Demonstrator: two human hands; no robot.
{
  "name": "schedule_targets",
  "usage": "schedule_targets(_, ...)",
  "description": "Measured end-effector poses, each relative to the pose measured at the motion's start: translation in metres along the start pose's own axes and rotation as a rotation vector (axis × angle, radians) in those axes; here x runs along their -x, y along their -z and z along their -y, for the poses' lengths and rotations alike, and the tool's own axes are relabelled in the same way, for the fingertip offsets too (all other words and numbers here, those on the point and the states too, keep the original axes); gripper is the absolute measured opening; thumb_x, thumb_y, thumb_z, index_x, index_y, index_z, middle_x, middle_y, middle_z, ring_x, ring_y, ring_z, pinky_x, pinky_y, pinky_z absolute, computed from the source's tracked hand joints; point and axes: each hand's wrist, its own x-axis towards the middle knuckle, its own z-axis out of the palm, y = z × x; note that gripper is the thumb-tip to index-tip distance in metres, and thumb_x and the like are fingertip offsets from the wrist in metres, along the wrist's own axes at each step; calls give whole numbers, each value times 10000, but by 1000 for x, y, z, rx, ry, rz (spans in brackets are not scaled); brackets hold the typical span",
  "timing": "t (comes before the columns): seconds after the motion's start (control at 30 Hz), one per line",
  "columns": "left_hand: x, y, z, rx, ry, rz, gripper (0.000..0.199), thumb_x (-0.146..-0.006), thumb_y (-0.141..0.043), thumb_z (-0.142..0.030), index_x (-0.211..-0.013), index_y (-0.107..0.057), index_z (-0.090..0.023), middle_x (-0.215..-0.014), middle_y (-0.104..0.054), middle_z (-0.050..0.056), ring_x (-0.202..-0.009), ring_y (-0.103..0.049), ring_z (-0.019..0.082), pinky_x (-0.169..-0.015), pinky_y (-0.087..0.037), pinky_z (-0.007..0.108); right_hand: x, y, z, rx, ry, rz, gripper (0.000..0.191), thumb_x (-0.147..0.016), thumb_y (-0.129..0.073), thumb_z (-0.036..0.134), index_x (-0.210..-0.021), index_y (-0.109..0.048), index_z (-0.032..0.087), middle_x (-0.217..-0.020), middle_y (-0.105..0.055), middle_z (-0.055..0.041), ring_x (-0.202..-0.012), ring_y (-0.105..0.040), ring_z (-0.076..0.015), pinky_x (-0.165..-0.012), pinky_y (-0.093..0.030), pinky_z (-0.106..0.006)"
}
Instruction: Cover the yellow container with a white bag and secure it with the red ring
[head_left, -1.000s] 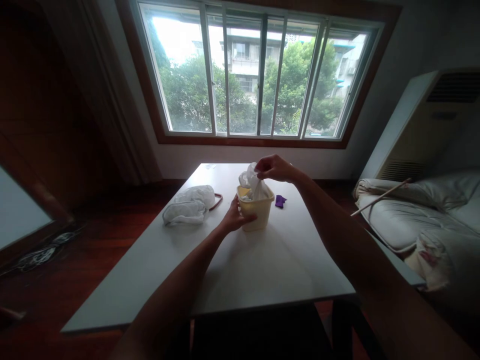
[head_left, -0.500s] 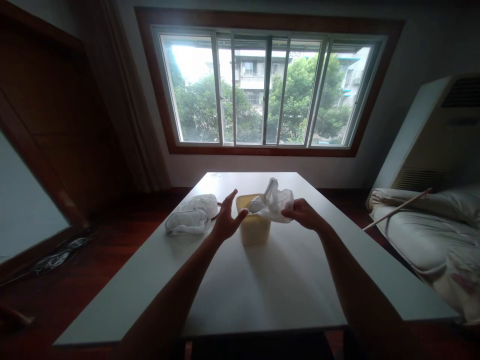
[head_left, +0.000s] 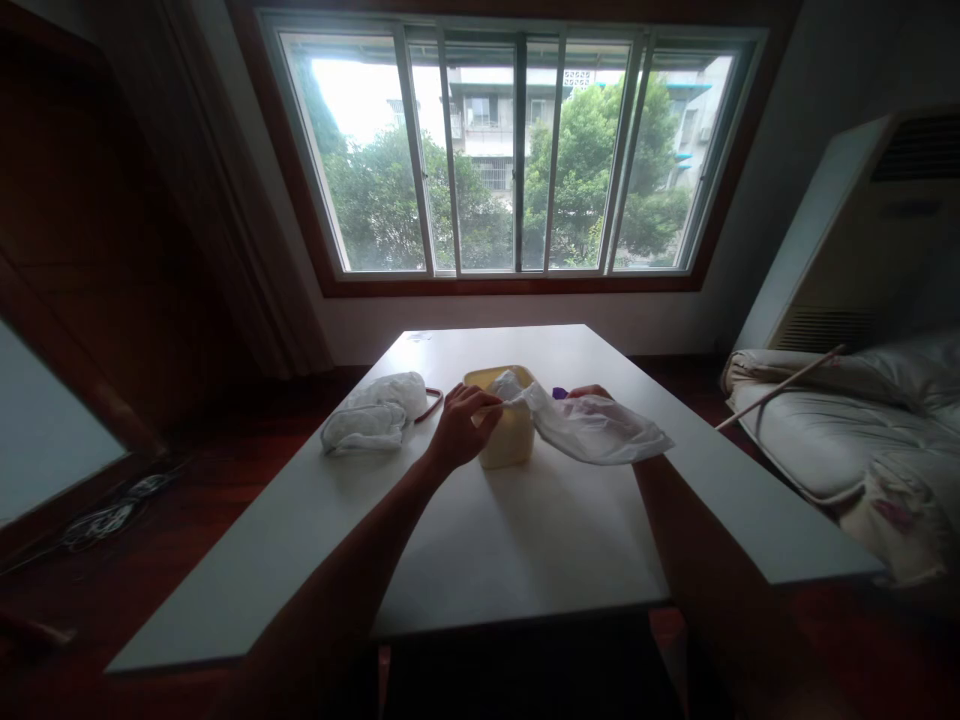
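A pale yellow plastic bin stands on the white table, with white plastic bunched in its mouth. A thin white plastic bag stretches from the bin to the right. My left hand is closed at the bin's near left rim, thumb and fingers pinching an edge of the bag. My right hand is behind the bag, seemingly gripping it; the plastic drapes over its fingers and wrist and partly hides them. A small purple thing shows by the right fingertips; its kind is unclear.
On the table, left of the bin, lies a crumpled white bundle with a reddish-brown loop beside it. A cushioned seat with a stick across it is on the right. Cables lie on the floor at left.
My left hand has gone from spread fingers to pinching the bag's edge. The bag now reaches farther right, over my right hand and wrist. The purple thing has come into view.
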Motion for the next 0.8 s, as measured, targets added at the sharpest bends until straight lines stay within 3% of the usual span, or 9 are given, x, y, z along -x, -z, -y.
schedule_targets(0.07, -1, 0, 1, 48, 40, -29, 47, -838, -673, -272, -855, -685, -230, -876, -707, 29, -863, -637, 223, -910, -494, 426, -2, 8, -1, -162, -23, -167, 319, -640, -726, 391, -913, -704, 228, -963, -714, -137, -925, -658, -287, -799, -509, -441)
schedule_targets(0.1, -1, 0, 1, 73, 61, -35, 48, -829, -684, -267, -854, -679, -226, -887, -711, 25, -866, -642, 219, -893, -501, 411, -3, 10, -1, -267, -25, -320, 347, -623, -715, 380, -926, -693, 212, -955, -714, -126, -874, -665, -271, -781, -523, -430)
schedule_targets(0.2, -2, -2, 1, 135, 99, -39, 85, -819, -702, -263, -888, -687, -216, -911, -713, 24, -865, -653, 209, -855, -515, 380, -8, 11, 6, -361, 30, -581, 353, -670, -627, 399, -955, -672, 195, -987, -705, -94, -813, -661, -205, -742, -537, -356)
schedule_targets(0.27, -3, -3, 0, 161, 96, -40, 136, -816, -707, -254, -945, -708, -213, -935, -712, 28, -863, -652, 202, -843, -520, 370, -9, 5, 16, -348, 120, -568, 400, -716, -610, 410, -1041, -686, 189, -913, -706, -61, -749, -646, -174, -691, -523, -314)
schedule_targets(0.37, -3, -3, -1, 194, 66, -32, 192, -819, -700, -236, -1007, -736, -221, -945, -702, 33, -845, -641, 187, -801, -524, 344, -6, -15, 33, -207, 199, -239, 596, -745, -680, 427, -1288, -628, 187, -712, -654, 16, -565, -545, -126, -581, -466, -277)
schedule_targets(0.47, -4, -1, -2, 215, 41, -16, 193, -807, -709, -220, -993, -759, -227, -892, -668, 30, -795, -618, 170, -738, -516, 315, -5, -39, 46, -92, 283, -109, 461, -802, -659, 405, -1211, -683, 193, -761, -645, 7, -529, -466, -87, -530, -402, -249)
schedule_targets(0.6, -5, 2, 1, 212, 9, -26, 114, -773, -733, -190, -884, -749, -214, -846, -632, 19, -775, -593, 163, -712, -499, 302, -13, -50, 44, -197, 328, -234, 211, -787, -637, 320, -928, -721, 186, -814, -648, -17, -548, -517, -94, -514, -410, -251)
schedule_targets(0.7, -6, 4, 4, 196, -30, -78, 66, -774, -736, -189, -759, -672, -194, -831, -602, 12, -774, -575, 156, -713, -488, 298, -21, -39, 35, -386, 272, -478, 180, -738, -657, 298, -889, -669, 202, -686, -616, 16, -544, -544, -119, -522, -437, -259)
schedule_targets(0.8, -7, 7, 8, 154, -77, -120, 162, -777, -716, -168, -690, -581, -189, -824, -576, 9, -777, -564, 151, -714, -484, 293, -26, -23, 23, -524, 310, -707, 194, -675, -696, 321, -816, -617, 214, -732, -625, 13, -615, -565, -128, -569, -457, -264)
